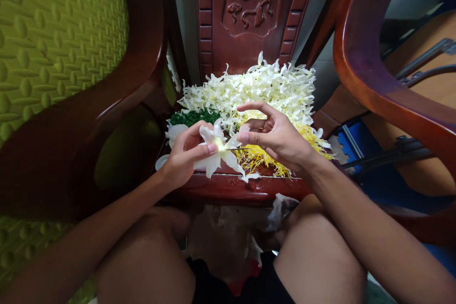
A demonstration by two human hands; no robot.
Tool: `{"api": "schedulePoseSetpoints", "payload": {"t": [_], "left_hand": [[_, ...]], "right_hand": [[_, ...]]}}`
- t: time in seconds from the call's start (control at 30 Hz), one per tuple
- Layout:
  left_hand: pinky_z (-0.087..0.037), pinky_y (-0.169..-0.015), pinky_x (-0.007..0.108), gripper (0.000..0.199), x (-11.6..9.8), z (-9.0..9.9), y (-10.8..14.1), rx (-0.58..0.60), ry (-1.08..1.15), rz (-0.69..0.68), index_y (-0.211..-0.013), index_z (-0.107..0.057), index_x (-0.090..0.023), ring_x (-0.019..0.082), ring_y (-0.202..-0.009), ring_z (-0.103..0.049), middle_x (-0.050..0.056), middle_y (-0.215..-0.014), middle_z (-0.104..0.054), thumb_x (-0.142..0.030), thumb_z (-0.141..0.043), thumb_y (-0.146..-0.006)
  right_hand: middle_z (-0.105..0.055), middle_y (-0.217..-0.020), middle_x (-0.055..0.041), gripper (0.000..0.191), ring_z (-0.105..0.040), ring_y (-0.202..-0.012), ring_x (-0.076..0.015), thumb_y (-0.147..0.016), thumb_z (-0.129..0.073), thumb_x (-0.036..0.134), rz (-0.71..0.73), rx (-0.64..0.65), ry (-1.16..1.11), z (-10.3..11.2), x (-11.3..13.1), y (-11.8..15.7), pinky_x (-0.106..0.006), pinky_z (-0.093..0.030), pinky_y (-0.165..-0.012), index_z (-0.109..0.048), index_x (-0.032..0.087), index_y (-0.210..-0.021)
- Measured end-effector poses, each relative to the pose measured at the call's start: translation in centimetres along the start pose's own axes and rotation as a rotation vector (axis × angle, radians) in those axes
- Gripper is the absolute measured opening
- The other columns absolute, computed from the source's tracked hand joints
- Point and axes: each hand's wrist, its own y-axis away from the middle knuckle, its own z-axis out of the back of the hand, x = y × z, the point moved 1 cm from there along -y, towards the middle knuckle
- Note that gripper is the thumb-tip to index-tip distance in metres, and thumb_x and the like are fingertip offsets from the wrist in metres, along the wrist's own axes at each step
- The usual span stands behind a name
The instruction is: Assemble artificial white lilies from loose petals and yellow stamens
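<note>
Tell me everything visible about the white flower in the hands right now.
The white flower looks artificial, with thin, cloth-like petals spread around a pale yellow centre; some petals hang down towards the chair seat's front edge. It is held above the seat, in front of the heaps of loose white and yellow pieces. The left hand pinches it at the centre; the right hand touches a petal on its right side.

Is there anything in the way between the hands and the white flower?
Nothing visible. The left hand already pinches the white flower at its middle, and the right hand touches a petal beside it, above the chair seat heaped with petals.
</note>
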Motion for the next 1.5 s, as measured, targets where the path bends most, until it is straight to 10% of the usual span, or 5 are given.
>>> {"api": "schedulePoseSetpoints", "payload": {"t": [0.47,1.17,1.5], "left_hand": [[-0.034,-0.054,0.024,0.020,0.0,-0.1,-0.1,-0.043,0.014,0.030,-0.074,-0.062,-0.018,0.011,-0.061,-0.049,-0.003,-0.068,-0.056,-0.024,-0.081,-0.067],[-0.036,-0.053,0.023,0.022,0.2,-0.3,-0.2,-0.107,0.062,0.132,-0.069,-0.061,-0.017,0.011,-0.058,-0.051,-0.002,-0.065,-0.057,-0.023,-0.080,-0.061],[-0.035,-0.049,0.025,0.020,0.3,-0.2,-0.3,-0.128,0.044,0.138,-0.068,-0.060,-0.018,0.011,-0.054,-0.048,-0.002,-0.063,-0.054,-0.023,-0.078,-0.063]], "right_hand": [[-0.070,-0.073,0.0011,0.017,-0.064,-0.068,-0.0085,-0.072,-0.087,0.024,0.026,0.015,0.001,-0.5,0.6,0.3,-0.021,-0.054,-0.064,-0.074,0.017,-0.081],[-0.067,-0.073,0.0052,0.021,-0.060,-0.067,-0.0078,-0.077,-0.082,0.023,0.218,-0.087,-0.007,-0.8,-0.5,-0.2,-0.022,-0.048,-0.063,-0.073,0.023,-0.096],[-0.071,-0.090,-0.0025,0.035,-0.064,-0.084,-0.0127,-0.091,-0.064,0.054,0.126,-0.079,0.140,-0.4,-1.2,-0.3,-0.023,-0.050,-0.065,-0.070,0.023,-0.106]]}}
